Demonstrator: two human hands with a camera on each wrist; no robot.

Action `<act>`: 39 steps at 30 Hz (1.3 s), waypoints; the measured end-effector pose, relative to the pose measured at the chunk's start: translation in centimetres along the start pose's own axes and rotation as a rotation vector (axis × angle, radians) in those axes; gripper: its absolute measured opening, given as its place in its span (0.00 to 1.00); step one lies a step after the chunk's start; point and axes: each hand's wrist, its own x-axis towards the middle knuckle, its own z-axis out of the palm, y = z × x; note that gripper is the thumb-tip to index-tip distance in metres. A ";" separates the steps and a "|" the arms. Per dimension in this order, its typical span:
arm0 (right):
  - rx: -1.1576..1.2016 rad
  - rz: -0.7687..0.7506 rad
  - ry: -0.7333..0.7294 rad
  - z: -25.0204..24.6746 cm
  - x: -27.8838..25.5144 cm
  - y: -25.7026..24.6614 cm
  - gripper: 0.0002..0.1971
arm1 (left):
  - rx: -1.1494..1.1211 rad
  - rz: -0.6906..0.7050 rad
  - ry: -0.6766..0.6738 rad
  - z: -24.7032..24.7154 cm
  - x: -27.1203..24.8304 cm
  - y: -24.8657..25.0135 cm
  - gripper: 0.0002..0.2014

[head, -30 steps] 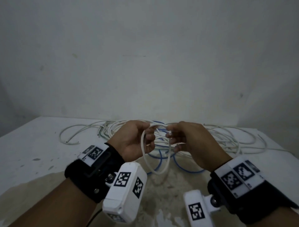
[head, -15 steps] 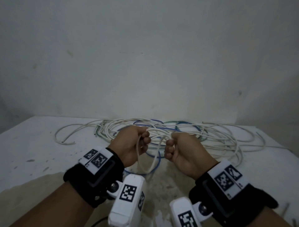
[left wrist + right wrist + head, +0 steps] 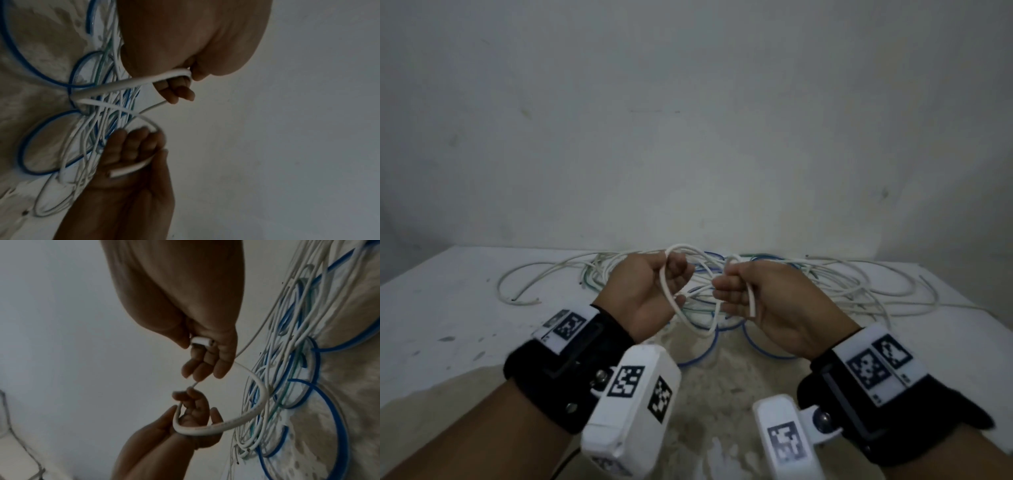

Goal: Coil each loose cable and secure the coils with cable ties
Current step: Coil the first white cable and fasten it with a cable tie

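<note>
I hold one thick white cable (image 3: 690, 323) in both hands above the table. My left hand (image 3: 671, 284) grips a bend of it, fingers curled round it; the same grip shows in the right wrist view, left hand (image 3: 191, 415) on the cable (image 3: 236, 420). My right hand (image 3: 732, 296) grips the cut end (image 3: 751, 310), which sticks out of the fist (image 3: 202, 341). A slack loop hangs between the hands. In the left wrist view the cable (image 3: 133, 82) runs from my left hand (image 3: 179, 92) to the right hand (image 3: 133, 149).
A tangle of thin white, blue and green cables (image 3: 842, 284) lies spread on the white table (image 3: 448, 308) behind and under my hands. Blue loops (image 3: 763, 353) lie nearest me. A bare wall (image 3: 688, 137) stands close behind the table.
Both hands have turned palms more upward and risen a little. The right hand now shows the cable's cut end sticking out of its fist, and the loop hangs between the hands.
</note>
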 end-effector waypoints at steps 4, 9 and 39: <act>-0.272 -0.217 0.026 1.9 -0.2 0.2 0.12 | -0.037 0.016 -0.098 2.3 -1.0 -1.2 0.16; -0.609 -0.459 0.108 2.6 -0.3 1.4 0.16 | -0.178 0.058 -0.115 3.8 -1.3 -2.5 0.13; -0.078 -0.171 -0.042 -5.6 -3.6 -4.7 0.18 | 1.088 0.658 -0.458 5.3 3.3 1.4 0.06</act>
